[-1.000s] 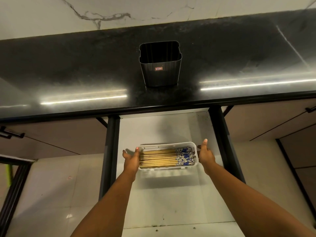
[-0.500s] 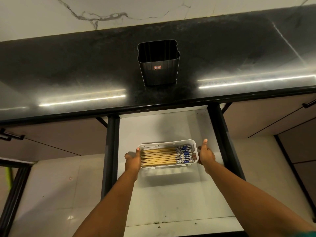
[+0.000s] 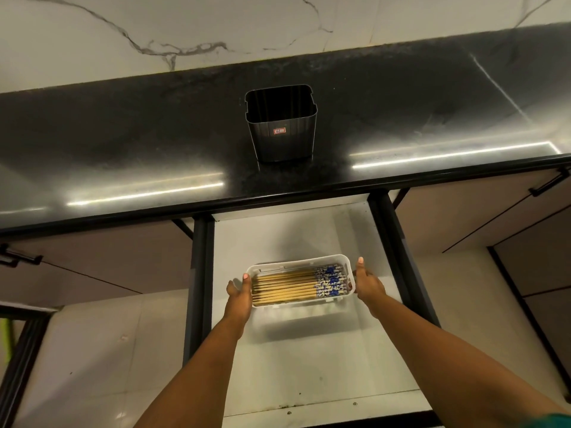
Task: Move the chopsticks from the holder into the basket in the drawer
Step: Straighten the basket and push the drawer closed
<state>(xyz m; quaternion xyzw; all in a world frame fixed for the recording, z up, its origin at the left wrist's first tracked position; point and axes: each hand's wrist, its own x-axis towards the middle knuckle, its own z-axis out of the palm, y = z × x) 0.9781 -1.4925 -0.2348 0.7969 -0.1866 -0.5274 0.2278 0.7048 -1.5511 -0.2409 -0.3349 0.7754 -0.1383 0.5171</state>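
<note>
**Basket carried deeper into the drawer, chopsticks already aboard**

Both hands have carried the white basket [image 3: 346, 261] a little farther back into the open drawer [image 3: 309, 359] than it sat a moment ago, and it now casts its shadow on the drawer floor just in front of itself, which suggests it is lifted clear of the floor or only barely resting.

All the chopsticks [image 3: 296, 284] lie flat inside the basket, side by side, their blue-patterned ends toward the right. On the black counter [image 3: 123, 143] above, the dark holder [image 3: 282, 131] stands upright and looks empty.

At the basket's left end, the left hand [image 3: 239, 296] clasps the short wall, with the thumb hooked over the rim and the fingers out of sight beneath or behind. Its partner, the right hand [image 3: 367, 284], presses against the right end, thumb raised along the wall; how its fingers close there cannot be told.

By this reading the transfer itself is done, and the step in hand is seating the loaded basket. What follows would be to lower it level so the chopsticks do not roll, release both ends, and draw the arms out of the drawer.
</note>
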